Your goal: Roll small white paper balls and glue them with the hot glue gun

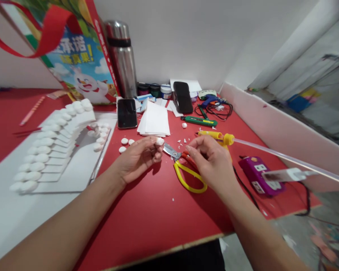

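My left hand (139, 158) is over the red table (147, 214), its fingers curled and pinching a small white foam piece (159, 141) at the fingertips. My right hand (210, 160) hovers just right of it, fingers bent and drawn together above the yellow-handled scissors (186, 171), which lie on the table with blades pointing left. Whether the right hand touches the scissors or holds anything is hidden. Three small white foam ovals (125, 143) lie left of my left hand, and tiny white scraps (183, 142) are scattered between the hands.
A white foam model with rows of ovals (52, 145) fills the left. Behind are a phone (127, 113), white sheets (155, 120), a black case (183, 97), a green cutter (199, 121), a steel flask (122, 56), a glue gun (217, 137), a purple box (258, 175).
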### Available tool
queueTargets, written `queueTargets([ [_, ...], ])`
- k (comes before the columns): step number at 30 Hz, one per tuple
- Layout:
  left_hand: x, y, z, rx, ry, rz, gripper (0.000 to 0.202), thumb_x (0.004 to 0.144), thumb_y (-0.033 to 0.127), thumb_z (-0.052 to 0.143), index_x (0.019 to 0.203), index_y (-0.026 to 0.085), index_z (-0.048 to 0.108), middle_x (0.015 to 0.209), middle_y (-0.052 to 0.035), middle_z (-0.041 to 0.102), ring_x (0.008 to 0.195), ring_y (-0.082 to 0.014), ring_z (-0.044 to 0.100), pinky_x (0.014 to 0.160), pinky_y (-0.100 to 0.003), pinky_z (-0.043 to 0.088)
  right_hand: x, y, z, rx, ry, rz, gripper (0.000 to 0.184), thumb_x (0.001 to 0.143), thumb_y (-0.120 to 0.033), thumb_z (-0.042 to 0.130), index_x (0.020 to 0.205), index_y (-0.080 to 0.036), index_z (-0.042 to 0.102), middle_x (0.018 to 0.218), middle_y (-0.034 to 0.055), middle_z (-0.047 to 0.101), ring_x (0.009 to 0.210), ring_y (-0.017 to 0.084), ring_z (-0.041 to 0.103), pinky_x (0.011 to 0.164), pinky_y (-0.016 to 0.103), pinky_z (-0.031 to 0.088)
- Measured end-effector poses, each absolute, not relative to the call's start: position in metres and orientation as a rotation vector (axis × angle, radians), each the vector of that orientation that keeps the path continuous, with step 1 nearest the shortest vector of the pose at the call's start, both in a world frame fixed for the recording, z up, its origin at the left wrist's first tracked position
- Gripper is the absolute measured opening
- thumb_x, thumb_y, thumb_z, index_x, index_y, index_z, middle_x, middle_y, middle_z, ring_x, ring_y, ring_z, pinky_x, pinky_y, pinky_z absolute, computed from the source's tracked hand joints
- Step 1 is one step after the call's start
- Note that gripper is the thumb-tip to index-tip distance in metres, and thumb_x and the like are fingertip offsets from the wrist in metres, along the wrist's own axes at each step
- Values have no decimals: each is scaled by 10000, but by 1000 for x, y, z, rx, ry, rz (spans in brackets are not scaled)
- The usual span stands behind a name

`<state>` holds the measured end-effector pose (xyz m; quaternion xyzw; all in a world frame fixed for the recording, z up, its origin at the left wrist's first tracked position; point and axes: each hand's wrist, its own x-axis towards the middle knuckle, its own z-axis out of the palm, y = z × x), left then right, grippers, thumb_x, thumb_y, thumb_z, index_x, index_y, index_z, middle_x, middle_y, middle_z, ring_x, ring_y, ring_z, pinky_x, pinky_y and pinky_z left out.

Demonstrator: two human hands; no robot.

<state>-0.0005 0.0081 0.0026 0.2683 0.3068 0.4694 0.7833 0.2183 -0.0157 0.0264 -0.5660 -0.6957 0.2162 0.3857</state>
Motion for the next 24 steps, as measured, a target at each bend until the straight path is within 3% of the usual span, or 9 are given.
queueTargets([
  [2,-1,8,4,528,656,1028,98,838,163,766,861,82,717,767,-19,638,616,-63,583,603,-155,529,223,-24,27,-1515,-1905,520,123,946,-310,670,894,-206,629,672,-11,644,601,154,607,590,284,430],
  [4,-1,8,4,527,666,1033,136,804,132,787,912,71,731,804,-37,666,636,-71,602,601,-155,530,227,-33,29,-1589,-2143,465,87,944,-268,659,972,-186,663,903,64,714,825,221,677,730,330,488],
  [6,-2,8,3,554,669,1031,184,779,113,801,949,75,739,855,-60,704,670,-88,636,622,-166,548,228,-39,32,-1662,-2361,386,190,942,-223,623,1114,-153,667,1123,142,687,1042,297,659,884,401,499],
  [8,-2,7,2,592,666,1019,187,763,99,813,936,83,743,873,-69,727,689,-99,667,654,-176,569,226,-42,34,-1759,-2488,300,321,920,-171,591,1234,-115,630,1192,190,646,1115,342,632,949,446,485],
  [13,-3,6,1,634,673,1030,190,769,105,829,940,112,746,866,-68,764,700,-125,726,673,-187,594,215,-37,39,-1997,-2624,248,340,839,-101,557,1178,-91,589,1069,194,669,975,344,684,791,387,472],
  [16,-3,5,2,622,662,1073,180,790,98,814,953,127,744,885,-74,779,719,-133,742,675,-190,603,213,-36,44,-2095,-2645,311,259,855,-130,552,1114,-111,556,928,151,701,814,310,711,605,331,360],
  [19,0,3,1,584,649,1068,168,787,51,799,931,118,742,901,-80,783,721,-118,741,685,-176,611,221,-40,46,-2150,-2589,419,268,877,-167,565,1137,-121,518,791,93,695,703,273,699,532,309,252],
  [24,8,-2,-3,436,656,950,220,765,-35,772,930,108,745,878,-83,790,752,-131,770,738,-181,635,246,-47,42,-1952,-2393,604,497,864,-180,593,1332,-142,427,774,24,677,635,213,654,547,283,324],
])
